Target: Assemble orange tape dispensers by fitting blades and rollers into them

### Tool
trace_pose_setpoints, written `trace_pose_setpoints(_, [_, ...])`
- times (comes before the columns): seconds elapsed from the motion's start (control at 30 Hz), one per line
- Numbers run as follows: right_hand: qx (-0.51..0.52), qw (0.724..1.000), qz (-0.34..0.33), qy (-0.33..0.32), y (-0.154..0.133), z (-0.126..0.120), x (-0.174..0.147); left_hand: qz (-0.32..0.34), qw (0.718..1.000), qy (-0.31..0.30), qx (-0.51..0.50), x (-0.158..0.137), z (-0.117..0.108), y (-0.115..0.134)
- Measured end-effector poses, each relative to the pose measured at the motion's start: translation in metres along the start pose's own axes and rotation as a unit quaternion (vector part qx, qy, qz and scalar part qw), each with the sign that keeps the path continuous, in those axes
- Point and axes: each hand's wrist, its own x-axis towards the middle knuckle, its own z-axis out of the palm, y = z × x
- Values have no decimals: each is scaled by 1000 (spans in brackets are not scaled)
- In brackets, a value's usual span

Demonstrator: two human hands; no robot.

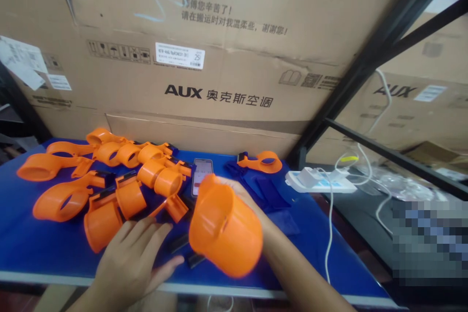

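My right hand (239, 190) is mostly hidden behind a large orange plastic cup-shaped piece (226, 229), which it holds up above the front of the blue table. My left hand (131, 253) lies low over the table with its fingers stretched and thumb apart. Its fingertips are close to a small orange piece (176, 208) and another orange cup-shaped piece (102, 222); whether they touch is unclear. Two short black pieces (178, 243) lie between my hands. Several similar orange pieces (62, 200), some with black ends, spread across the table's left half.
A phone (203, 173) lies near the middle of the blue table (321, 253). Behind it sit another orange piece (268, 162) and dark blue flat strips (270, 192). A white power strip (321, 180) with cables is at right. Large cardboard boxes (219, 68) rise behind, beside a black frame (351, 48).
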Motion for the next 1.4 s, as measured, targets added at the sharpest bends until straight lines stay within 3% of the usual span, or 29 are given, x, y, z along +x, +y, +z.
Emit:
trace_pose_setpoints(0.1, [43,991,81,-94,1,2,-21,-20,1000,1,8,2,1,-2])
trace_pose_setpoints(0.27, [-85,954,161,-238,11,9,-46,-69,997,-1,29,6,1,-10])
trace_pose_setpoints(0.33, [-109,943,172,-263,18,13,-49,-79,996,-1,35,6,2,-13])
trace_pose_setpoints(0.7, [-163,958,82,-223,42,13,-27,-126,991,-17,30,-7,1,-13])
trace_pose_setpoints(0.97, [-179,965,42,-189,41,9,-19,-109,994,15,27,16,18,-22])
trace_pose_setpoints(1.17, [-117,983,42,-136,42,4,-14,-107,993,39,-4,27,26,-25])
trace_pose_setpoints(1.3, [-43,992,25,-116,34,1,-16,-93,992,62,-57,23,19,-22])
trace_pose_setpoints(1.4, [-39,998,-16,-56,17,-5,-12,-130,971,72,-189,27,11,-13])
